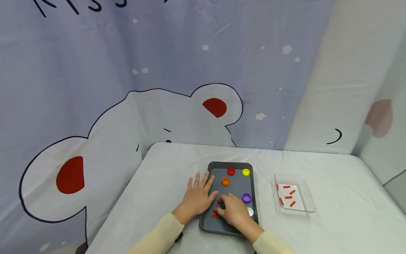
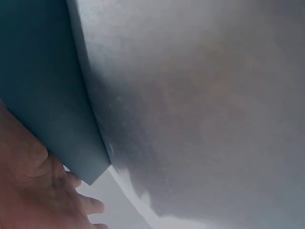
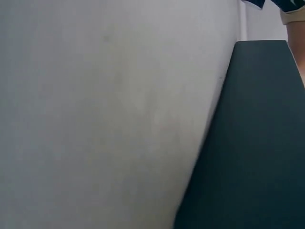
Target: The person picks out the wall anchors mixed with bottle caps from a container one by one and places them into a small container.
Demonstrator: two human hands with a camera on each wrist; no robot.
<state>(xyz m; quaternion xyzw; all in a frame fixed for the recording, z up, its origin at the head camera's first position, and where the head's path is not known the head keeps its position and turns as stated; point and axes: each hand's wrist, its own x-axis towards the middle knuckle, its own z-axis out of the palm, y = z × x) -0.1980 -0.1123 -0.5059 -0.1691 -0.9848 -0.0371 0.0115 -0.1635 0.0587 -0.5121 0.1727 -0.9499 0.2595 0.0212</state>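
Note:
A dark grey tray (image 1: 234, 190) lies on the white-covered table. My left hand (image 1: 198, 198) rests with spread, straight fingers over the tray's left rim; part of this hand (image 2: 33, 186) also shows at the lower left of the left wrist view, beside a dark teal surface. Over the tray's lower half, my right hand (image 1: 234, 210) has curled fingers, and its thumb and index finger pinch a small red stick (image 1: 216, 205). Several more red sticks (image 1: 215, 215) lie in a small group just below its thumb, partly hidden by the hand.
On the tray sit round caps: red (image 1: 231, 171), yellow (image 1: 245, 172), orange (image 1: 225, 181), purple (image 1: 246, 198) and white (image 1: 250, 211), the last partly covered by the right hand. A clear plastic box (image 1: 309, 199) with several red sticks stands right of the tray. Behind the table hangs a printed curtain (image 1: 177, 63).

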